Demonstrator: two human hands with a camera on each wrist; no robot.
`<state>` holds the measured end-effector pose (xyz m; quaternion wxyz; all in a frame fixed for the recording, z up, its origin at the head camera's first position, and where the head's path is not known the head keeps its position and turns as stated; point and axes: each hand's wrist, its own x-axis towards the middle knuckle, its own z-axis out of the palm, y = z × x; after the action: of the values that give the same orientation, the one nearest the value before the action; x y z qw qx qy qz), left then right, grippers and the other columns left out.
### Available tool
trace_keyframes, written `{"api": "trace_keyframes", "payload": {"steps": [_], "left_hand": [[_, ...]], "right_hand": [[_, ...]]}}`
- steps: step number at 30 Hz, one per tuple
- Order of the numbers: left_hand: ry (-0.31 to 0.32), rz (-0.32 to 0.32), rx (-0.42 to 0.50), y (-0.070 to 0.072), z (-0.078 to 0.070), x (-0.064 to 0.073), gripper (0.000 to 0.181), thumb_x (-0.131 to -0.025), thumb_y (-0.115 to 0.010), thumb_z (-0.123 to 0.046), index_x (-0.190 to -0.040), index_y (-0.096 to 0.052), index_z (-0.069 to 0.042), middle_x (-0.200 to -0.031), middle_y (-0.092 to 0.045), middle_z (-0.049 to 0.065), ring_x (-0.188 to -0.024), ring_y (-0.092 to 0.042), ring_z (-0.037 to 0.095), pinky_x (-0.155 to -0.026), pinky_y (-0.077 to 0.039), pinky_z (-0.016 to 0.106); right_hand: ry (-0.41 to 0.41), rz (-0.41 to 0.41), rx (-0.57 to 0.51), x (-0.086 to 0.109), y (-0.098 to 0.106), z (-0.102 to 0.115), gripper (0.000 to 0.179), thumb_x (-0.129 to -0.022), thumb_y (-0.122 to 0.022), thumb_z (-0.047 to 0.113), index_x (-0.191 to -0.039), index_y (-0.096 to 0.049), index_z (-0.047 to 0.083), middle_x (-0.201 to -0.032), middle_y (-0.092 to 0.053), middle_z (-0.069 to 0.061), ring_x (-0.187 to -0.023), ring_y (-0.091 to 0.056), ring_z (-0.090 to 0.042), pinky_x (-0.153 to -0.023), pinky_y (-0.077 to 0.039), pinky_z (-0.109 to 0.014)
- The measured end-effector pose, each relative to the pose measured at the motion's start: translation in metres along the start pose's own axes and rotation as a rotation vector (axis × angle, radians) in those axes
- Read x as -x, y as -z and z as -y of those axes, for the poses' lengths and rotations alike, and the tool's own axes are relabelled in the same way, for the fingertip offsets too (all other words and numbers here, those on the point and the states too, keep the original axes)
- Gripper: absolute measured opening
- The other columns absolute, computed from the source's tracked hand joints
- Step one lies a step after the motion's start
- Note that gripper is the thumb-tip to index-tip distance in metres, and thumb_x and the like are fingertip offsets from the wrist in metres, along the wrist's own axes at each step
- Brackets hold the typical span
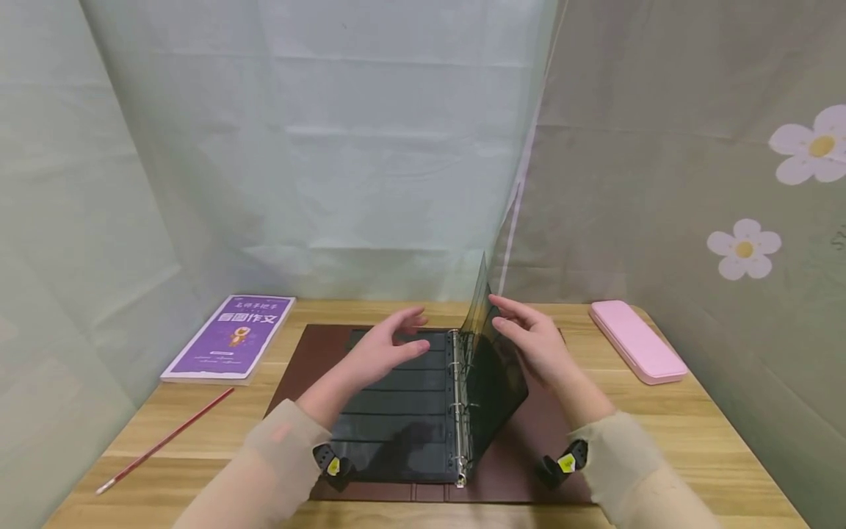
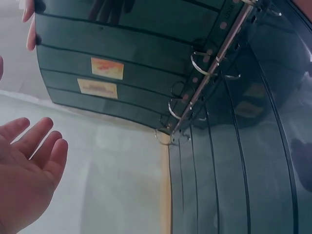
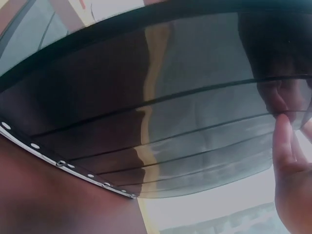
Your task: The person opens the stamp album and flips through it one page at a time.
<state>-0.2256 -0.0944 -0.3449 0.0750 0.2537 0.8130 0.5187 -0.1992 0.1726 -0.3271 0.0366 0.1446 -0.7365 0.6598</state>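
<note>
A ring binder (image 1: 454,411) with a dark red cover lies spread on the table. Its black pocket page (image 1: 390,419) lies flat on the left, while another dark, see-through page (image 1: 492,382) stands nearly upright from the rings. Two small printed paper pieces (image 2: 107,68) sit in the raised page's strips. My right hand (image 1: 534,338) touches that page near its outer upper edge from the right side, fingers fairly straight; its thumb (image 3: 282,141) meets the sheet. My left hand (image 1: 386,345) hovers over the flat page, fingers loosely bent, holding nothing.
A purple book (image 1: 228,338) lies at the back left, with a red pencil (image 1: 165,441) in front of it. On the right rests a pink case (image 1: 637,342). Fabric walls (image 1: 396,147) enclose the table's back and sides.
</note>
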Motion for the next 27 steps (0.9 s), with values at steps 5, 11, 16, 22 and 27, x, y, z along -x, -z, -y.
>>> {"api": "trace_keyframes", "payload": {"steps": [5,11,16,22,27], "left_hand": [[-0.028,0.007,0.032,-0.005,-0.005,-0.004,0.069,-0.088,-0.064,-0.040,-0.146,-0.032,-0.019,-0.140,-0.045,0.002,-0.125,-0.042,0.025,-0.097,-0.037,0.044],[-0.041,0.015,0.065,-0.011,-0.010,-0.008,0.069,-0.088,-0.065,-0.037,-0.146,-0.031,-0.020,-0.140,-0.044,0.002,-0.125,-0.042,0.025,-0.097,-0.037,0.044],[-0.042,0.016,0.088,-0.015,-0.015,-0.012,0.070,-0.088,-0.065,-0.038,-0.146,-0.031,-0.020,-0.141,-0.043,0.001,-0.126,-0.042,0.024,-0.098,-0.037,0.043],[-0.045,0.014,0.109,-0.021,-0.019,-0.017,0.069,-0.088,-0.065,-0.037,-0.146,-0.031,-0.022,-0.141,-0.043,-0.004,-0.123,-0.043,0.018,-0.096,-0.039,0.041],[-0.053,0.010,0.145,-0.027,-0.022,-0.020,0.065,-0.090,-0.064,-0.025,-0.146,-0.031,-0.018,-0.141,-0.042,0.001,-0.124,-0.043,0.023,-0.096,-0.040,0.043]], "right_hand": [[0.004,-0.010,0.024,0.001,-0.006,-0.001,0.046,-0.093,-0.057,0.011,-0.137,-0.047,0.001,-0.133,-0.046,-0.018,-0.108,-0.048,-0.017,-0.085,-0.043,-0.021],[0.003,-0.013,-0.021,-0.003,-0.017,-0.001,0.046,-0.093,-0.057,0.013,-0.137,-0.047,0.003,-0.130,-0.047,-0.017,-0.106,-0.049,-0.016,-0.086,-0.043,-0.025],[-0.001,-0.022,-0.064,-0.005,-0.024,0.001,0.045,-0.093,-0.056,0.012,-0.136,-0.047,0.000,-0.129,-0.047,-0.017,-0.104,-0.049,-0.018,-0.084,-0.044,-0.026],[-0.022,-0.002,-0.096,-0.008,-0.030,0.002,0.044,-0.093,-0.055,0.012,-0.136,-0.048,0.003,-0.126,-0.048,-0.018,-0.102,-0.050,-0.019,-0.081,-0.045,-0.027],[-0.025,-0.002,-0.073,-0.010,-0.033,0.002,0.042,-0.093,-0.055,0.010,-0.134,-0.051,0.003,-0.121,-0.051,-0.017,-0.103,-0.052,-0.020,-0.086,-0.044,-0.030]]}}
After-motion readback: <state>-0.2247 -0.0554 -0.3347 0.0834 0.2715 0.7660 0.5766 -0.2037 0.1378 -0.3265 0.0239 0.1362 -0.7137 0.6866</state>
